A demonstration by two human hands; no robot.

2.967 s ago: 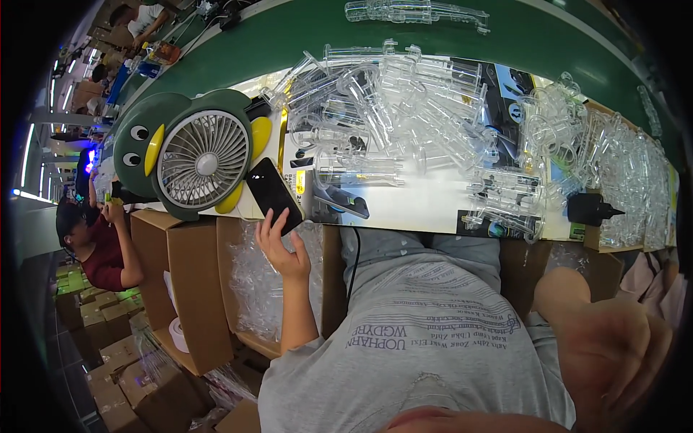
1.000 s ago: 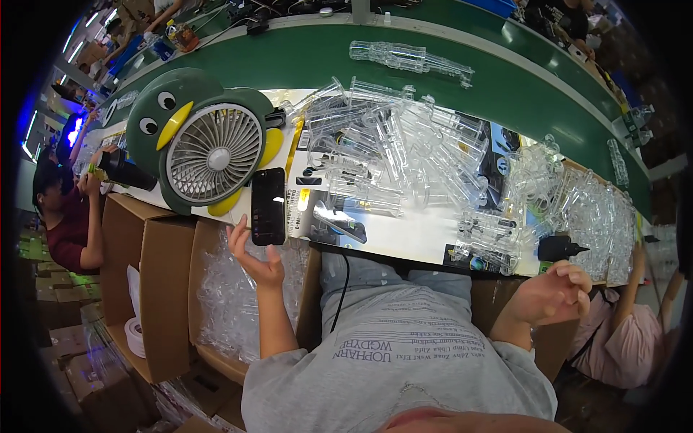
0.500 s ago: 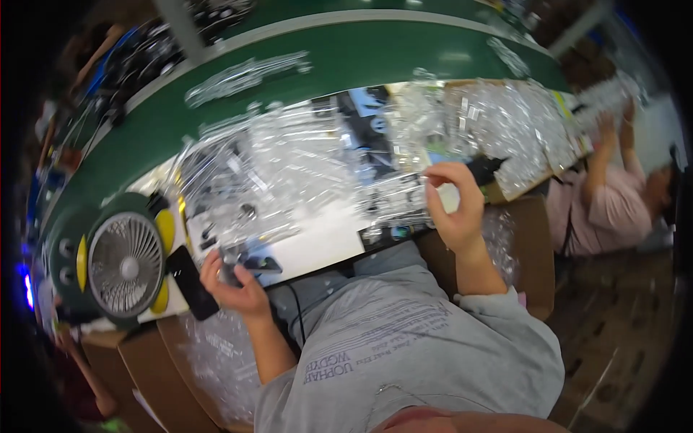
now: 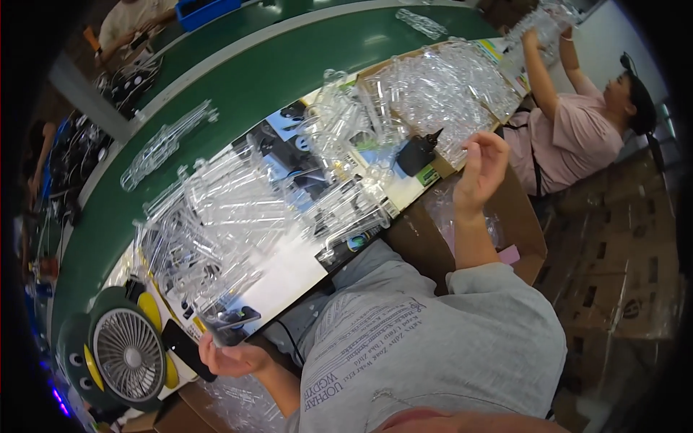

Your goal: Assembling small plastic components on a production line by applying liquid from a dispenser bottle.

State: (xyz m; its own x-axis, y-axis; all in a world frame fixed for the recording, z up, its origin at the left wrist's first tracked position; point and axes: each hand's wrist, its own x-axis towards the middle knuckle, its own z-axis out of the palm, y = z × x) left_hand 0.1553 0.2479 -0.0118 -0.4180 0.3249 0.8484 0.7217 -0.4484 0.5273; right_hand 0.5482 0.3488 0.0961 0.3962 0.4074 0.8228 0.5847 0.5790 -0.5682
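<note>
My right hand is raised over the table's front edge, fingers loosely bent and apart, with nothing visible in it. Nearest to it is a black object with a pointed tip, like a small bottle. Low at the left, my left hand hangs just off the table edge, palm partly up, fingers half curled and seemingly bare. Beside it lies a dark phone. Clear plastic tube-like pieces cover the left part of the work surface. Several more clear pieces lie near the front edge.
A large heap of clear parts fills a cardboard tray at the right. A green fan stands at the left end. Open cartons sit below the table. At the right, a co-worker lifts a clear bundle. Another clear bundle rests on the green belt.
The view has swung and tilted. My right hand's fingers have loosened from a ring-like curl and now point up. My left hand has drawn off the table's front edge.
</note>
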